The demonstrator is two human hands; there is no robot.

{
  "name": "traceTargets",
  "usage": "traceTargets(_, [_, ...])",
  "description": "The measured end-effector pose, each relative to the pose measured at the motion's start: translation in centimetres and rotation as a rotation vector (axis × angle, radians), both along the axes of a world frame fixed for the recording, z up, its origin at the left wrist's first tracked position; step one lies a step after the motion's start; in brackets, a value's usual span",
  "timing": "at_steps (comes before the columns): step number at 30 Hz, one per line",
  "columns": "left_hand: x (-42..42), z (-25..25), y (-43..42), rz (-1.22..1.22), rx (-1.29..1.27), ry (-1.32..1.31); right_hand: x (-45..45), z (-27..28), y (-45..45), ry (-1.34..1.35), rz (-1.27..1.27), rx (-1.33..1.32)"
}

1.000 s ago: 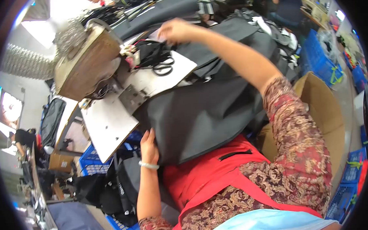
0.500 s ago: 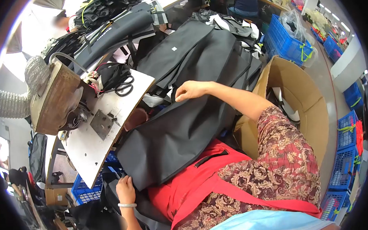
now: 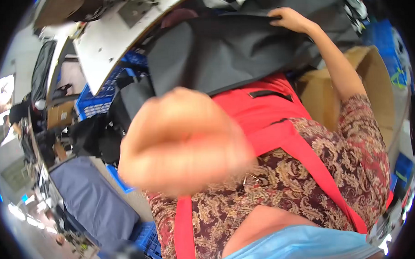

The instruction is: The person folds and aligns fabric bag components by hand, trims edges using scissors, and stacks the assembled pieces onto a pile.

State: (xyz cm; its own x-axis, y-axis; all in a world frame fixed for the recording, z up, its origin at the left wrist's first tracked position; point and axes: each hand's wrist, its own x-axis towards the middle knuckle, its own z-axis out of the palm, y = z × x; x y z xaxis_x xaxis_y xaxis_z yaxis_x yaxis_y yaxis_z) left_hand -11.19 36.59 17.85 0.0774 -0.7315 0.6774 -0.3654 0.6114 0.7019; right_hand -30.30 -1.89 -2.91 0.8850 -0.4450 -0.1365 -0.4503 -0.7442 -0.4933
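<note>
A large black fabric panel (image 3: 223, 51) lies spread across my lap, over a red apron (image 3: 256, 100). At its far right edge, my right hand (image 3: 293, 20) is closed, with the edge pinched between thumb and fingers. My left hand (image 3: 185, 139) is raised very near the camera, in front of my chest. It looks large and smeared, so its fingers cannot be made out, and nothing is visible in it. The near left corner of the panel is partly hidden behind this hand.
A white worktable (image 3: 104, 46) with a machine part stands at upper left. Beneath it is a blue plastic crate (image 3: 94, 99). An open cardboard box (image 3: 323, 98) stands at the right, near a blue crate (image 3: 383, 45). A grey-blue cushion-like pad (image 3: 95, 197) lies at lower left.
My left hand has left the panel's near corner and come up close to the camera. My right hand has reached outward and now grips the far edge. The view has tilted down.
</note>
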Motion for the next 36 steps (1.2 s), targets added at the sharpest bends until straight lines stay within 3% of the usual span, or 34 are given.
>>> traceTargets(2, [0.9, 4.3, 2.1, -0.328, 0.182, 0.215, 0.4, 0.4, 0.4, 0.048, -0.032, 0.058])
traceTargets(6, [-0.8, 4.2, 0.6, -0.475, -0.308, 0.309, 1.0, 1.4, 1.4, 0.092, -0.084, 0.023])
traceTargets(8, [-0.2, 5.7, 0.4, -0.426, -0.166, 0.117, 0.5, 1.1, 1.8, 0.080, -0.107, 0.001])
traceTargets(11, [-2.4, 6.6, 1.5, -0.218, 0.061, 0.148, 0.3, 0.1, 1.1, 0.050, -0.006, -0.024])
traceTargets(14, [-1.5, 5.1, -0.2, -0.187, 0.101, 0.180, 0.8, 0.4, 1.7, 0.140, -0.038, 0.130])
traceTargets(17, [-1.6, 4.7, -0.5, -0.203, 0.103, 0.172, 0.6, -0.6, 1.8, 0.128, 0.036, 0.002])
traceTargets(18, [-1.6, 4.6, -0.3, -0.212, 0.102, 0.168, 0.1, -1.6, 2.0, -0.025, 0.010, 0.047])
traceTargets(28, [-0.1, 4.5, -0.1, -0.189, 0.055, 0.069, 0.3, 0.9, 3.6, 0.126, 0.006, 0.050])
traceTargets(31, [1.3, 4.7, 0.7, -0.127, 0.048, -0.022, 0.5, 4.5, 5.4, 0.005, 0.071, -0.015])
traceTargets(33, [2.7, 5.7, 1.6, -0.070, 0.014, -0.123, 1.5, 9.4, 7.0, -0.319, 0.063, 0.034])
traceTargets(36, [4.5, 10.5, 4.4, 0.058, -0.106, -0.353, 0.0, 19.2, 11.6, -0.768, 0.022, -0.173])
